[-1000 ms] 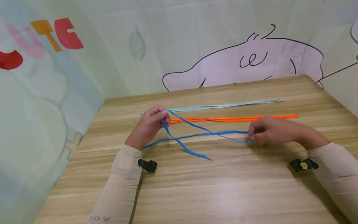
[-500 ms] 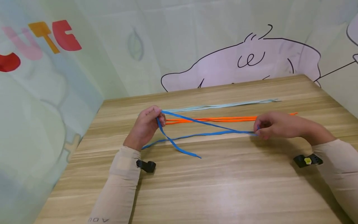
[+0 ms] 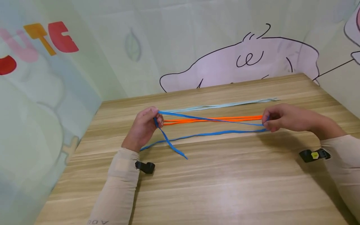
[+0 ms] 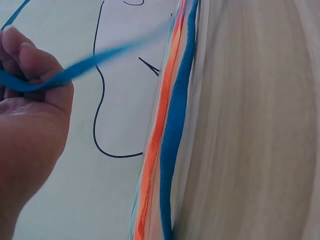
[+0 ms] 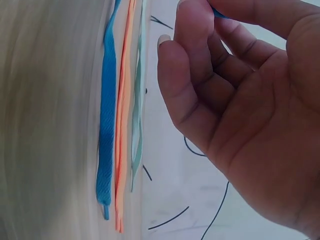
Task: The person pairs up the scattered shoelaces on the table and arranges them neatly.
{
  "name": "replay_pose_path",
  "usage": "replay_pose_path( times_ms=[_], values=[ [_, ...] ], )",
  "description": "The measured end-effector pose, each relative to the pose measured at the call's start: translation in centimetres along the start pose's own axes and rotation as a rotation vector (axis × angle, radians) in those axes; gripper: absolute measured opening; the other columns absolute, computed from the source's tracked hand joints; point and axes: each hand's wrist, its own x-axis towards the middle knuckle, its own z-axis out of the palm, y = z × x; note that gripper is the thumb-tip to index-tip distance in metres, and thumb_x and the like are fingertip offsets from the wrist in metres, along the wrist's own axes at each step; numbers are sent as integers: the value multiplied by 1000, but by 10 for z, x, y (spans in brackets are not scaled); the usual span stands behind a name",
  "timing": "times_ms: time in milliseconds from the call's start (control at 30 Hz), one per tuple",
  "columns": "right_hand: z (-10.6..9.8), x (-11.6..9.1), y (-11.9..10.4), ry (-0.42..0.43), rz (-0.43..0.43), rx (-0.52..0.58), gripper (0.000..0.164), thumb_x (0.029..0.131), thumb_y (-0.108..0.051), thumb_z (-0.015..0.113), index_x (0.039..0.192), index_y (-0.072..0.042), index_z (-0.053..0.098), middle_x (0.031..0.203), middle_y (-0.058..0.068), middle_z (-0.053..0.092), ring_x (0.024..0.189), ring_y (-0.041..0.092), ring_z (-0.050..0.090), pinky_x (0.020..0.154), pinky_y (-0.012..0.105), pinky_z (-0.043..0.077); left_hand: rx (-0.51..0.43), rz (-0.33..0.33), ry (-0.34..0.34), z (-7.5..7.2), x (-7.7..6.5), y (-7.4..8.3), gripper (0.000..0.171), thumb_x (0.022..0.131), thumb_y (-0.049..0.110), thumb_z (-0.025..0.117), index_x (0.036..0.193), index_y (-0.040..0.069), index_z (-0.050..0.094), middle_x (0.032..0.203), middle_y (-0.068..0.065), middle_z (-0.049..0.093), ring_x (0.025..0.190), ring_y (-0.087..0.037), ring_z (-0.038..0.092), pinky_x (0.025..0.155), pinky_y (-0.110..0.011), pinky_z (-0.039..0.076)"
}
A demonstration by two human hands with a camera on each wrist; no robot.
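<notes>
My left hand pinches a blue shoelace above the table, and a short tail of it hangs down with its tip towards the front. The other end of this stretch is pinched between thumb and finger of my right hand. Below it a second blue strand lies along the wood, its tipped end visible in the right wrist view. Whether the two strands are one lace is unclear. Behind them lie orange shoelaces, their right part hidden by my right hand.
Pale green shoelaces lie furthest back, roughly in line with the orange ones. The wooden table has its back edge against a printed cloth backdrop.
My right hand has moved right and up, pulling the held lace straighter and off the lying strand. The tail at my left hand has shortened as that hand shifted slightly left.
</notes>
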Motion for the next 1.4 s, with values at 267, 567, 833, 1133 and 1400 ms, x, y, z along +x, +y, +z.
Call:
replay_pose_path(
  times_ms=[267,567,833,1133,1400],
  values=[
    [-3,-1,7,48,52,-52,8,97,-11,65,100,-4,62,84,8,60,78,22,58,70,31,49,14,1,-4,0,1,-1,31,105,16,46,76,10,57,72,-2,57,73,-18,52,71,-29,44],
    [-9,4,19,79,67,-72,6,97,-7,60,99,-2,62,82,8,61,75,21,58,68,31,51,29,-20,-11,-6,-1,-3,31,104,13,47,76,10,60,74,-2,60,72,-18,55,73,-30,46],
    [-13,5,29,69,138,-56,8,97,-3,57,100,1,62,84,6,61,76,18,58,68,30,53,100,-53,-8,-13,-5,-3,35,105,10,43,76,10,64,74,-1,62,73,-16,58,74,-29,49],
    [-25,-2,43,64,189,-60,13,99,-5,52,103,4,61,83,7,60,75,19,57,66,30,52,219,-56,1,-18,-10,7,29,105,17,49,79,10,61,78,-2,59,75,-17,57,75,-30,51],
    [-31,-4,55,83,205,-53,18,104,-9,48,101,4,61,80,6,56,69,18,53,62,31,49,410,-133,-3,-18,-9,13,27,105,23,53,87,4,61,83,-5,61,79,-20,60,81,-33,54]
  ],
)
